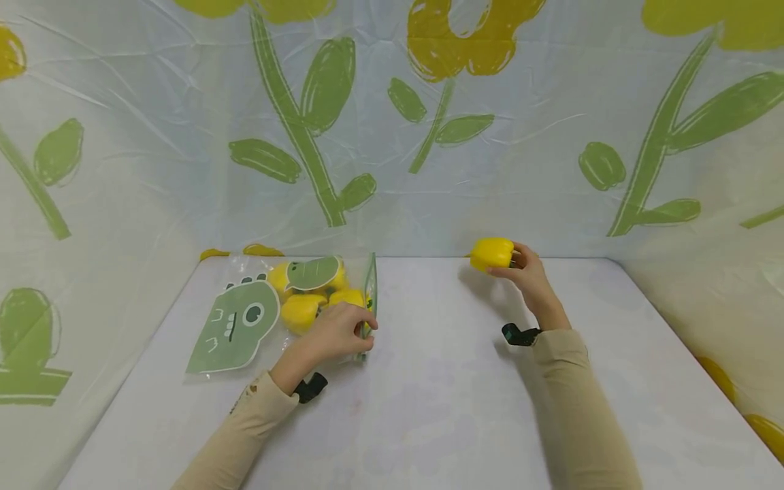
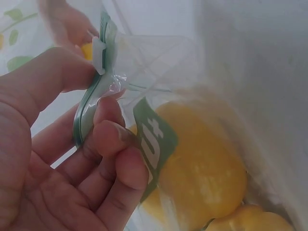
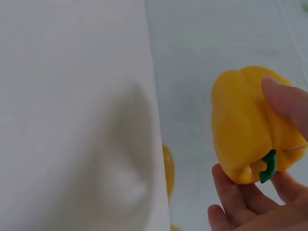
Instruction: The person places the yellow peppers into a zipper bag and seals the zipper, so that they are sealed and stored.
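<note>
My left hand [image 1: 333,333] pinches the open edge of a clear zip bag [image 1: 235,340] printed with a green cartoon monster. The bag lies on the left side of the table, with several yellow bell peppers [image 1: 300,313] inside. Up close in the left wrist view, the green zip strip [image 2: 83,115] passes between thumb and fingers, near a white slider [image 2: 98,55]. Well to the right, my right hand [image 1: 533,279] holds another yellow bell pepper [image 1: 492,253] above the far part of the table. Its green stem [image 3: 269,166] points toward the palm.
The white tabletop [image 1: 429,395] stretches between the two arms. Behind it and at both sides hang pale sheets [image 1: 527,184] printed with flowers and leaves. A small black device [image 1: 519,334] sits at the right wrist, and a similar one [image 1: 311,388] at the left.
</note>
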Demonstrator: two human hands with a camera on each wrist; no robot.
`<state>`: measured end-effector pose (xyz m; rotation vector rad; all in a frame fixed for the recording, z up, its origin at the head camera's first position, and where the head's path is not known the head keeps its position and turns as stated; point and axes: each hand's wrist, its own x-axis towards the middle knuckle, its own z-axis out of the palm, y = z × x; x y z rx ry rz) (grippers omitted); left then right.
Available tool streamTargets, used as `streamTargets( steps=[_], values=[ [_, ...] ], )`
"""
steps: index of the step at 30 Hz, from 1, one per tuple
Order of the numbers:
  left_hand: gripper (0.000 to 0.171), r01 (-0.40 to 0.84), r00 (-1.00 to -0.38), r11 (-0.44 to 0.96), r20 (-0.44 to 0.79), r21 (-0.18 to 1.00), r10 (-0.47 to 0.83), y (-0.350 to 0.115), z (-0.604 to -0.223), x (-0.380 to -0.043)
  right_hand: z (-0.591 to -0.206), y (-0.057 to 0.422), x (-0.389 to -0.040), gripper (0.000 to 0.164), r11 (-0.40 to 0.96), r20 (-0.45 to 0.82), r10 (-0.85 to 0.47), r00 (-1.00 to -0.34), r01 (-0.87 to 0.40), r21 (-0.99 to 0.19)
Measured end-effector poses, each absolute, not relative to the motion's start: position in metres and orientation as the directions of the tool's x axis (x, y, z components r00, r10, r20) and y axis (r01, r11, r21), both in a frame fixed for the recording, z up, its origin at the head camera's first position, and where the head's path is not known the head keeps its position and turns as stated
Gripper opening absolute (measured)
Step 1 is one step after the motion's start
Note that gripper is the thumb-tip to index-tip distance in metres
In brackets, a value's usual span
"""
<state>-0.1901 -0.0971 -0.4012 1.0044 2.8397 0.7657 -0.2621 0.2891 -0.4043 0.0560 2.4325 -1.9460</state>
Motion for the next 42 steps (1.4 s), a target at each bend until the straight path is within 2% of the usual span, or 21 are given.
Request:
streamTargets(
  steps=[9,19,32,38,42],
  values=[
    [0.015,0.585,-0.791,0.666,0.142,0.462,0.596,-0.097,-0.401,-0.19,-0.402,0.21,-0.27,0.081,0.204,-0.012,-0.121,-0.993,-0.013,-0.979],
    [0.015,0.579,-0.789,0.664,0.118,0.473,0.603,-0.096,-0.4,-0.19,-0.435,0.142,-0.271,0.077,0.256,-0.018,-0.241,-0.97,-0.045,-0.966],
    [0.015,0.61,-0.767,0.625,0.161,0.487,0.622,-0.099,-0.403,-0.193,-0.447,0.1,-0.276,0.071,0.241,-0.065,-0.28,-0.958,-0.005,-0.971],
    [0.016,0.612,-0.762,0.61,0.169,0.503,0.625,-0.1,-0.404,-0.194,-0.444,0.093,-0.274,0.083,0.256,-0.072,-0.334,-0.94,-0.017,-0.967],
    [0.015,0.601,-0.771,0.618,0.164,0.507,0.615,-0.1,-0.404,-0.195,-0.443,0.094,-0.267,0.085,0.227,-0.078,-0.235,-0.969,0.024,-0.974]
  ],
)
